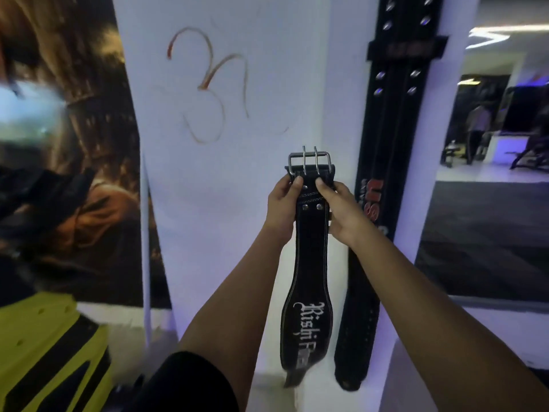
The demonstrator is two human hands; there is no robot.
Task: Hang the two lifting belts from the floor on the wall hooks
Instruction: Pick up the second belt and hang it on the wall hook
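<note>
A black leather lifting belt (309,281) with white script lettering hangs straight down in front of a white pillar. Its steel two-prong buckle (309,162) points up. My left hand (283,203) grips the belt's left edge just below the buckle. On the right edge, at the same height, is my right hand (341,208). A second black belt (386,162) with red and white lettering and metal studs hangs flat on the pillar to the right, reaching from above the frame down to near the floor. No hook is visible.
The white pillar (237,144) carries a reddish scribble. A dark poster (89,173) covers the wall on the left. A yellow and black object (50,352) sits at lower left. To the right, a gym room opens with a person (476,129) standing far off.
</note>
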